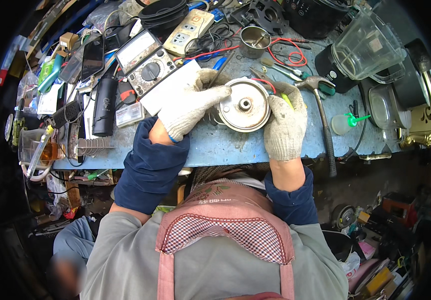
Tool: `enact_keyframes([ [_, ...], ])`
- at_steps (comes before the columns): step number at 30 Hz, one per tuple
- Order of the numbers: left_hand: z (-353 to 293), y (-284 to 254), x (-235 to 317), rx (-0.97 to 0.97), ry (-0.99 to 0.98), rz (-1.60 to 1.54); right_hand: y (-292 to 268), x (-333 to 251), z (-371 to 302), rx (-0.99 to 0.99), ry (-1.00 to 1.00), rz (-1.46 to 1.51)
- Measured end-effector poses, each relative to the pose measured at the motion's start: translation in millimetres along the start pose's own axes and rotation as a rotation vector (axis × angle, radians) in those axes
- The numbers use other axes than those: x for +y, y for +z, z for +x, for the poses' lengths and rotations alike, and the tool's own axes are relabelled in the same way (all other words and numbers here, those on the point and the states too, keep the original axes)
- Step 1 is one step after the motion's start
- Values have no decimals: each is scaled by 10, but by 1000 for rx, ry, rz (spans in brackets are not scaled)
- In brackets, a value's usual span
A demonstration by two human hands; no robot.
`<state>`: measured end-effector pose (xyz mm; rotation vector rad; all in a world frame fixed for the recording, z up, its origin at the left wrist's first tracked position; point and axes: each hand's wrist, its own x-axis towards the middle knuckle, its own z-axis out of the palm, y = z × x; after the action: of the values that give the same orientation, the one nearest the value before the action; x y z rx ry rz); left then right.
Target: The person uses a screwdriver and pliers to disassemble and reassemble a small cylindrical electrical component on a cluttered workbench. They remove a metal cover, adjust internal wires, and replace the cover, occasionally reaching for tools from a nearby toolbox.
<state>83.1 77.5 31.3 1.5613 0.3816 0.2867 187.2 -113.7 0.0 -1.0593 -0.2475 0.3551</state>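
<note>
A round, whitish metal part (251,111) with stained patches and a raised central hub is held tilted over the blue bench, its flat face up. My right hand (286,122), in a knitted white glove, closes round its right edge. A yellow-green piece (287,101) shows by those fingers; its kind is unclear. My left hand (195,102), gloved too, lays its thumb along the part's left rim. Between that thumb and the curled fingers runs a slim dark tool (224,68), slanting up and away. The gloves hide the part's underside and the tool's lower end.
A hammer (321,117) lies right of my right hand. Farther right are a small oil bottle (344,123) and a blender jug (368,50). An analog multimeter (149,70), power strip (189,32) and metal cup (254,41) crowd the far side. A black cylinder (105,105) lies left.
</note>
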Motion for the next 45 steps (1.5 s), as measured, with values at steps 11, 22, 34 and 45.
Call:
enact_keyframes([
  [11, -4, -9, 28, -11, -57, -14, -21, 1, 25, -7, 16, 31],
  [22, 18, -54, 104, -137, -136, 18, 33, -15, -37, 30, -118, -153],
  [34, 29, -66, 79, -80, -193, 60, 13, -33, 2, 5, 6, -54],
  [45, 35, -34, -18, -34, -158, -11, -8, 0, 14, -13, 24, -9],
])
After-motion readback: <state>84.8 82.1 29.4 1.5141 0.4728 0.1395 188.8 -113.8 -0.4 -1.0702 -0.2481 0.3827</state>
